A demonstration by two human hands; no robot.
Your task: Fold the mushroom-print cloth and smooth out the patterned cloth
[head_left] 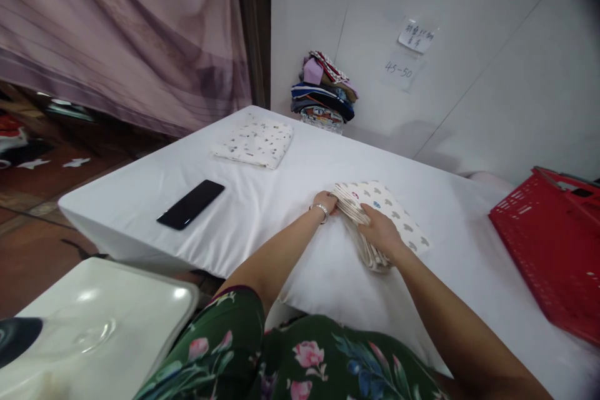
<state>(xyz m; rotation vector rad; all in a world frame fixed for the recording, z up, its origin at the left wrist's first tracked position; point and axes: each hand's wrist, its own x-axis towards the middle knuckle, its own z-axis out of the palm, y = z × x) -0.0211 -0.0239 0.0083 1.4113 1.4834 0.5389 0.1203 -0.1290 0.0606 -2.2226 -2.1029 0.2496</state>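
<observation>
Presumably soft and light, the folded cloth [394, 206] lay just right of the frame's centre, my left hand [330, 201] and right hand [381, 232] both clamped on its layered edge, which I judged the proper hold for keeping limp plies aligned.

The one view looks from the person's head, forward and down over the floral clothing [307, 359] at the near edge. It sits close to the worktop [267, 206] and held cloth [394, 205], wide enough to include the curtain [140, 25] at far left, wall [473, 62] beyond and basket [539, 250] at right.
</observation>
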